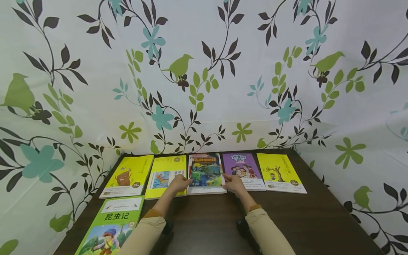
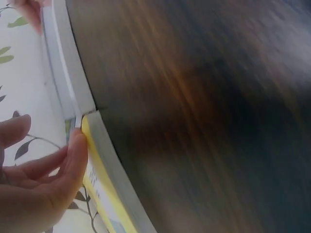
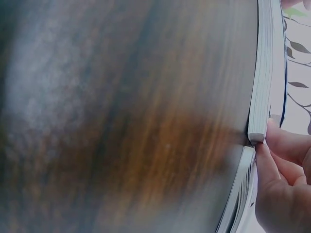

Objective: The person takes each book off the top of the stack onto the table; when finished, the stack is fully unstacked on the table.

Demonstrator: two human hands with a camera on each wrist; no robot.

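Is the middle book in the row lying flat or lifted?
Flat: the middle book lies cover-up on the table, both hands at its lower corners.
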